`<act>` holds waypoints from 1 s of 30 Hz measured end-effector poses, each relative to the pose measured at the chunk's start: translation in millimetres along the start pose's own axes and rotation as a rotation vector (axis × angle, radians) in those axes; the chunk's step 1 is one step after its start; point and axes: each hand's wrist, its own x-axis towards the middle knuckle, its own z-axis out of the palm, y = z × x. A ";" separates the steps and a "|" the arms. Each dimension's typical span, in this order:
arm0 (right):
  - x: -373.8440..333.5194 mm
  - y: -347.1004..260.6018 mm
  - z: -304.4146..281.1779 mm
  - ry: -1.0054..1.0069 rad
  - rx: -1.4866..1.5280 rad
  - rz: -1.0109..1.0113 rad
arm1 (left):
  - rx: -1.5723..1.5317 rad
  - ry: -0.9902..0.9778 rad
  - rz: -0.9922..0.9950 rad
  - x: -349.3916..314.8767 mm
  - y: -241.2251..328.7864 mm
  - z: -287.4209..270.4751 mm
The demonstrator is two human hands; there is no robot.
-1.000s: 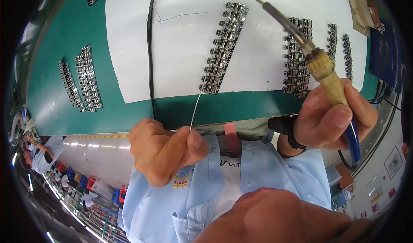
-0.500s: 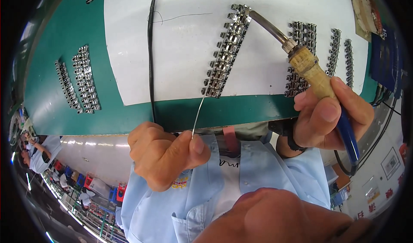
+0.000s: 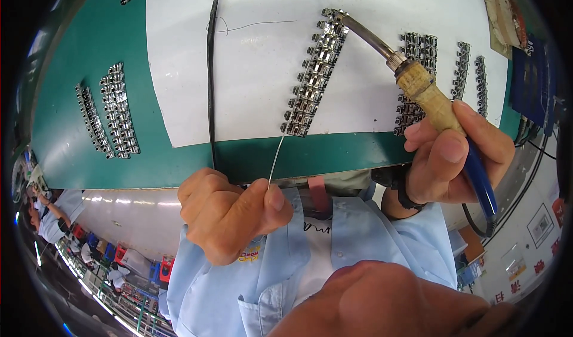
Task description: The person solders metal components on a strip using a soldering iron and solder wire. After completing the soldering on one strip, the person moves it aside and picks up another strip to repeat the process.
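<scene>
My right hand [image 3: 456, 152] is closed round the handle of a soldering iron [image 3: 439, 101], which has a yellowed collar and a blue grip. The iron's metal tip touches the far end of a strip of small shiny metal parts [image 3: 313, 74] lying slanted on a white sheet. Pinched between thumb and finger of my left hand [image 3: 233, 214] is a thin silvery solder wire [image 3: 276, 161]. It runs up to the near end of the same strip; whether it touches the metal there I cannot tell.
The white sheet [image 3: 179, 86] covers part of a green tabletop [image 3: 59, 152], crossed by a black cable [image 3: 210, 68]. More metal strips lie at left [image 3: 119, 110] and right [image 3: 421, 50]. A brown-stained pad [image 3: 506, 17] sits far right beside a blue box [image 3: 533, 77].
The iron's tip has shifted slightly left across the strip's far end, and my right hand moved a little left with it. My left hand keeps its pinch almost unmoved.
</scene>
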 end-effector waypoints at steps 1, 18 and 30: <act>0.0 -1.0 0.1 0.000 0.009 0.020 | 0.013 -0.042 -0.009 0.9 0.8 -1.5; 5.0 4.4 -20.3 0.076 0.238 0.237 | 0.016 -0.085 -0.001 -0.6 -3.3 -6.8; 6.1 -1.7 -8.2 0.083 0.265 0.353 | 0.024 -0.057 0.039 -0.8 -6.0 -5.1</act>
